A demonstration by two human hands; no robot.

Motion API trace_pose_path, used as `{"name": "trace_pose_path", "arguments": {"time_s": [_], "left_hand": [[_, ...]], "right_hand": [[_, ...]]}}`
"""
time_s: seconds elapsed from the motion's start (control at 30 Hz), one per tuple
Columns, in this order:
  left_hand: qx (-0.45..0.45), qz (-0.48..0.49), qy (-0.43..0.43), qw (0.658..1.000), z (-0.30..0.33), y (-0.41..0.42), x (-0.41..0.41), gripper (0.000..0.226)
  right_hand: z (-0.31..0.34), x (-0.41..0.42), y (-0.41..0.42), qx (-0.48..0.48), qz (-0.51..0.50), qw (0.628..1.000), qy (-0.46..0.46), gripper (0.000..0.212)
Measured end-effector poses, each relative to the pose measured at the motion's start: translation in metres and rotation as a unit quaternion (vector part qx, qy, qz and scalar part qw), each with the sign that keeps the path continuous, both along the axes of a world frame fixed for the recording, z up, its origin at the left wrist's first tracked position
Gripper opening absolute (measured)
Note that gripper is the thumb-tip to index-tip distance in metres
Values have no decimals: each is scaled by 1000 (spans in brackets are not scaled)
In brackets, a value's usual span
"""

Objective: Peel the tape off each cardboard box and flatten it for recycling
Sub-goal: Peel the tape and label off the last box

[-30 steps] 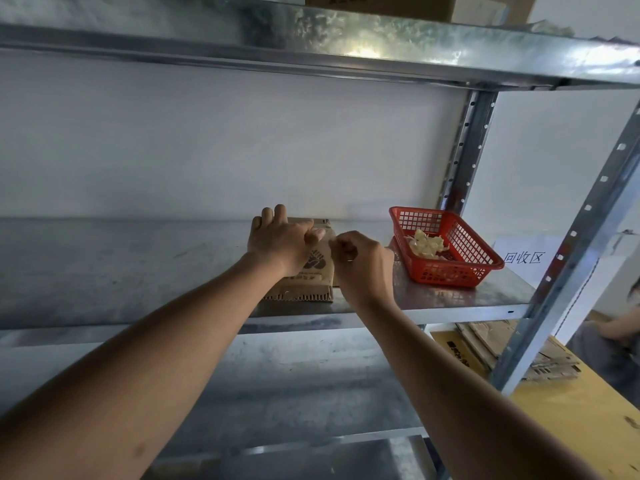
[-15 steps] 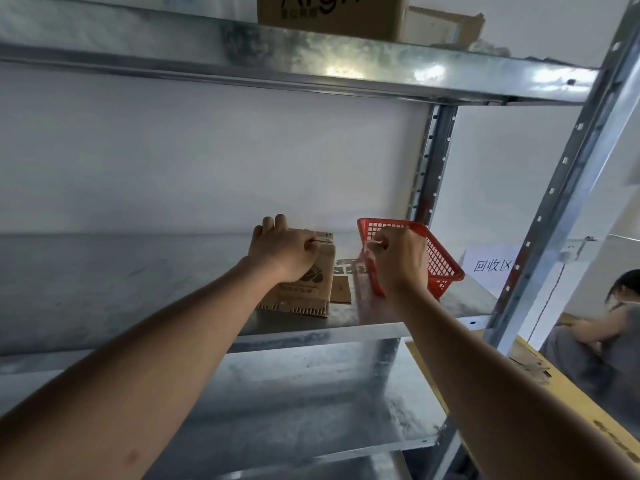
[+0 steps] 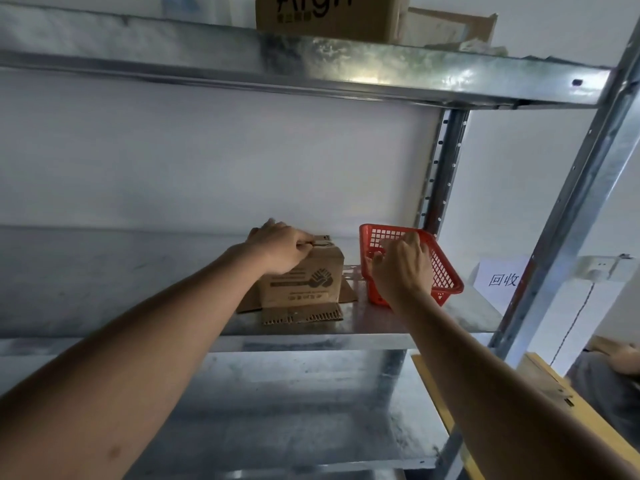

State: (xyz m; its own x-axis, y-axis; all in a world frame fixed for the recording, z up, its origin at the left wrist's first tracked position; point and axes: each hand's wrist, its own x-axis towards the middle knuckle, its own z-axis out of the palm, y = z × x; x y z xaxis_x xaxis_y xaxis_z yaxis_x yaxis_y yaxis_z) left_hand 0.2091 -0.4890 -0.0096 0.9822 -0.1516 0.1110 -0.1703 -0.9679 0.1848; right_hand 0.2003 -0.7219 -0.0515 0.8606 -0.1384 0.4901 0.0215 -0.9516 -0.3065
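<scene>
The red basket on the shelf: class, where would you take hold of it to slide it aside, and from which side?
Grip the near rim of the red basket, coming from the front over the shelf edge. Its rim is a thick open lip facing the person, the right hand is already there, and the upright stands close behind it.

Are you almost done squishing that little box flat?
Not yet. The small cardboard box stands upright on the metal shelf, its bottom flaps splayed out. The left hand grips its top; the right hand is over the red basket. Flattening remains, and another box waits on the shelf above.
</scene>
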Motion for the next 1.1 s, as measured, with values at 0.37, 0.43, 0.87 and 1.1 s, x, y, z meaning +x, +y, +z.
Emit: {"name": "trace_pose_path", "arguments": {"time_s": [0.37,0.43,0.87,1.1], "left_hand": [[4,111,36,993,16,15,-14,40],[-1,160,28,987,19,22,-16,35],[-103,-15,1,995,4,67,-20,34],[-167,-56,37,984,7,71,0,23]], "right_hand": [[10,-14,57,102,360,927,-8,23],[4,-16,72,130,383,913,51,38],[-23,-15,84,394,372,839,44,38],[-34,-14,81,382,364,849,13,11]]}}
